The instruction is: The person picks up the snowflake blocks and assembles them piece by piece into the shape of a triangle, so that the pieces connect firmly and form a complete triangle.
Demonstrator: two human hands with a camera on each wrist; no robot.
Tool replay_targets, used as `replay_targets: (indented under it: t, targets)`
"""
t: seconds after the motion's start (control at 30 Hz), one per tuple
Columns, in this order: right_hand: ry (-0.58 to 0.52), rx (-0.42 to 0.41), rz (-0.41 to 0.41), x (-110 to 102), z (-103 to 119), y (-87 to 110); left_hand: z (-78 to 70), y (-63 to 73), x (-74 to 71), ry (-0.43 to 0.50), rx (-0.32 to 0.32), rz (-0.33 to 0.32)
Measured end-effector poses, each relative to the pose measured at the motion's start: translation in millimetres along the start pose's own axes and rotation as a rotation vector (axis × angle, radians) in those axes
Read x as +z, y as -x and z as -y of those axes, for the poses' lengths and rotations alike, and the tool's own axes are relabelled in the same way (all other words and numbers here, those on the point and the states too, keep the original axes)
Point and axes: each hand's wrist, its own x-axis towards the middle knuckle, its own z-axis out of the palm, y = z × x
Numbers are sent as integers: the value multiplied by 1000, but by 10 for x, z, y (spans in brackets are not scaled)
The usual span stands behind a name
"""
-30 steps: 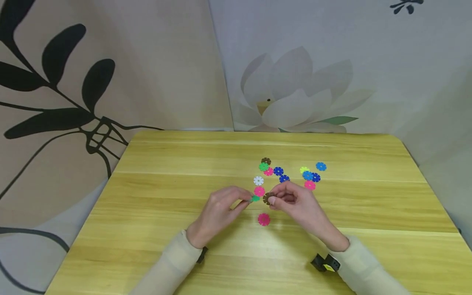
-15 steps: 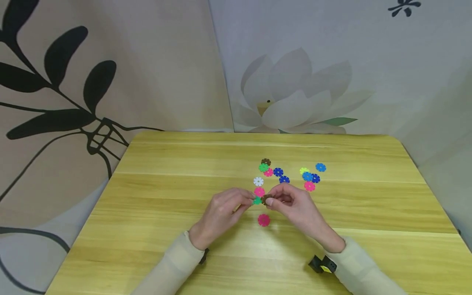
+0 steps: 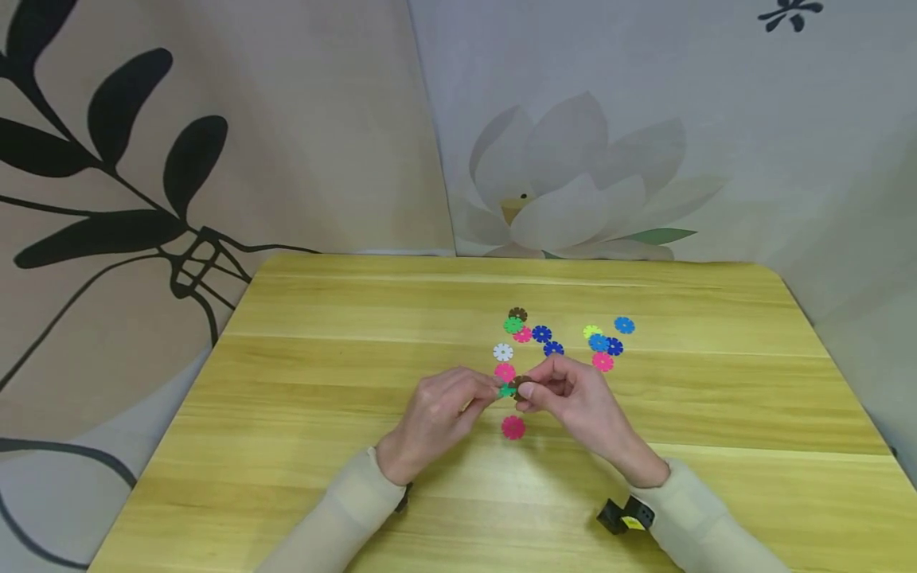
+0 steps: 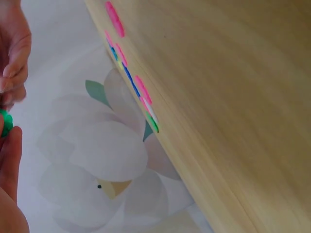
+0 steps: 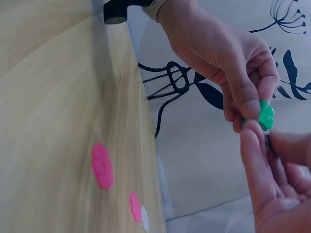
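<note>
My left hand [image 3: 440,412] pinches a green notched plastic disc [image 3: 506,391] between thumb and fingertips. From the right, my right hand [image 3: 589,407] pinches a brown notched disc [image 3: 520,388], held edge to edge with the green one. Both discs are up off the table, as the right wrist view shows the green disc [image 5: 266,115] between the two hands' fingertips. There the brown disc is mostly hidden by fingers. On the table, a pink disc [image 3: 513,427] lies just in front of the hands and another pink disc [image 3: 505,372] just behind them.
On the wooden table [image 3: 322,334], a white disc [image 3: 503,352] lies behind the hands. Beyond it are brown, green, pink and dark blue discs [image 3: 541,333]. Farther right sits a cluster with yellow, blue and pink discs [image 3: 602,362]. A printed wall backdrop borders the table's rear edge.
My left hand has moved right, bringing the green disc from a small gap to meet the brown disc. The right hand has hardly moved; the discs on the table stay put.
</note>
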Motion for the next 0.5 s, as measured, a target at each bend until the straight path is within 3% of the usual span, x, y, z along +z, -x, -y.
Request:
replay_targets:
  t: [0.2,0.37,0.5]
  targets:
    - [-21,26,-6,14,10,-18,9,-5,29,-11,25,-21]
    - [-11,58,-17,13,11,-24,11,-9,10,-37,-3,45]
    - [36,52,-19,-19,-33,-19,23,-11,-18,-28,-61,106]
